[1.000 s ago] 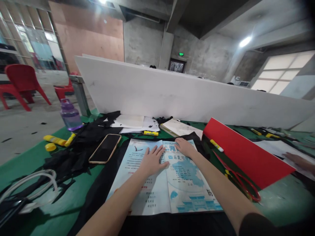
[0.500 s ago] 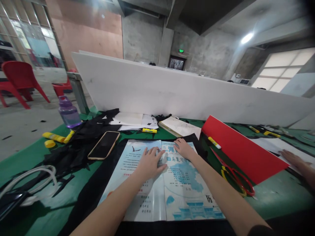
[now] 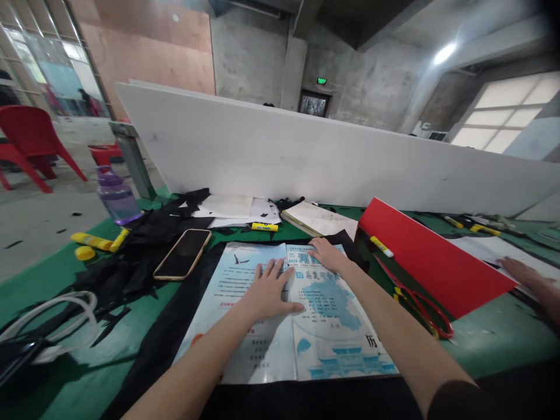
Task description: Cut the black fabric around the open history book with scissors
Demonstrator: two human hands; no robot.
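A book (image 3: 341, 321) lies spread face down on a black sheet (image 3: 166, 332), its two blue-and-white covers facing up and its spine in the middle. My left hand (image 3: 273, 291) rests flat on it with fingers spread, the thumb reaching across the spine. Close to the book's top edge, my right hand (image 3: 328, 255) presses on the right-hand cover with its fingers stretched out. Neither hand grips anything. My right forearm hides part of the right cover.
Left of the book are a phone (image 3: 182, 255), black scraps (image 3: 153, 233), glue sticks (image 3: 91, 241) and a purple bottle (image 3: 116, 198). Scissors (image 3: 426, 312) and folded red card (image 3: 437, 262) lie to the right. Another person's hand (image 3: 525, 277) rests on paper. A white board (image 3: 328, 157) stands behind.
My left hand's fingers have spread wider on the book, and its thumb has moved right. My right hand stays near the top edge. The view has shifted slightly.
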